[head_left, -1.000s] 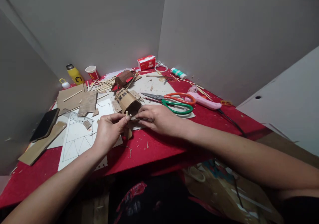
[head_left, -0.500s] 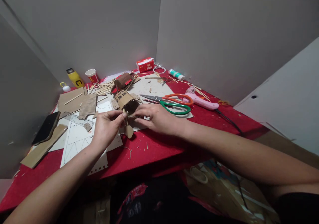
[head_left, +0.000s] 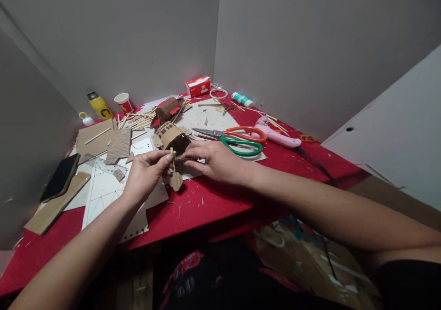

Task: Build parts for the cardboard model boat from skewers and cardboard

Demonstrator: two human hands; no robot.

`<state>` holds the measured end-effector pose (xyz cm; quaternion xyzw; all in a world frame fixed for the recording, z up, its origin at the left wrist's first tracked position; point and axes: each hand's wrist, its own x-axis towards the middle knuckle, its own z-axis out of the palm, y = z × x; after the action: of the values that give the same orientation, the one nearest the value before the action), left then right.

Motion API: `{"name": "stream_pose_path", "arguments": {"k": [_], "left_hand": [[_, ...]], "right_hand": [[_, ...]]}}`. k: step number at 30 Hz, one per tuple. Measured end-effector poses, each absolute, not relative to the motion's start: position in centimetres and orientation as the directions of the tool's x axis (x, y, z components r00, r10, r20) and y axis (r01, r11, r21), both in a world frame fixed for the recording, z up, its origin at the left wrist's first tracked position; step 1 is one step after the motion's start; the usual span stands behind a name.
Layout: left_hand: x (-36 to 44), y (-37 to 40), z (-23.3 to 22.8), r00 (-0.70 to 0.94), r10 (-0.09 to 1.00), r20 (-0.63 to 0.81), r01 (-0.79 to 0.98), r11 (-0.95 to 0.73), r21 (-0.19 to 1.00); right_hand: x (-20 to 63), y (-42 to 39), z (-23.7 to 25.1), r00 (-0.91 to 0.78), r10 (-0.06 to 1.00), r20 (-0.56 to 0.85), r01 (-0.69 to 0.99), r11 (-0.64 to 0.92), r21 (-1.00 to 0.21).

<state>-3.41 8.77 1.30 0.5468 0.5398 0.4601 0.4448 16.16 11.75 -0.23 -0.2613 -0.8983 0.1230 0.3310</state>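
I see left hand (head_left: 146,172) pinching thin wooden stick w/ small brown cardboard tab (head_left: 176,180), above red desk (head_left: 213,204). Right hand (head_left: 213,160) fingers closed on dark cardboard piece (head_left: 181,158). Risk: stick snaps or tab drops if pinch twists.

The worktop (head_left: 220,200) wears a matt red, felt-like cloth strewn with pale wood splinters, and the left hand (head_left: 146,174) pinches a thin wooden stick (head_left: 172,158) with a matt brown cardboard tab (head_left: 176,181). The corrugated cardboard sheet (head_left: 119,145) looks ribbed and rough. The scissors (head_left: 234,138) pair dull metal blades with glossy orange and green plastic handles, and the glue gun (head_left: 275,136) is smooth pink plastic.
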Motion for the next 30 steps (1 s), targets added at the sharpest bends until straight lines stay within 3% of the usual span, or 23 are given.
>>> {"name": "stream_pose_path", "arguments": {"k": [9, 19, 30], "left_hand": [[-3.9, 9.0, 1.1, 0.127, 0.983, -0.131, 0.002, 0.132, 0.991], [-4.7, 9.9, 0.4, 0.239, 0.960, -0.144, -0.080, 0.168, 0.983], [-4.7, 10.3, -0.4, 0.253, 0.952, -0.170, -0.107, 0.202, 0.974]], "right_hand": [[16.2, 11.9, -0.5, -0.641, 0.533, 0.552, 0.361, 0.844, -0.395], [15.9, 12.0, -1.0, -0.658, 0.523, 0.542, 0.360, 0.851, -0.384], [15.6, 12.1, -1.1, -0.666, 0.503, 0.551, 0.346, 0.863, -0.369]]}}
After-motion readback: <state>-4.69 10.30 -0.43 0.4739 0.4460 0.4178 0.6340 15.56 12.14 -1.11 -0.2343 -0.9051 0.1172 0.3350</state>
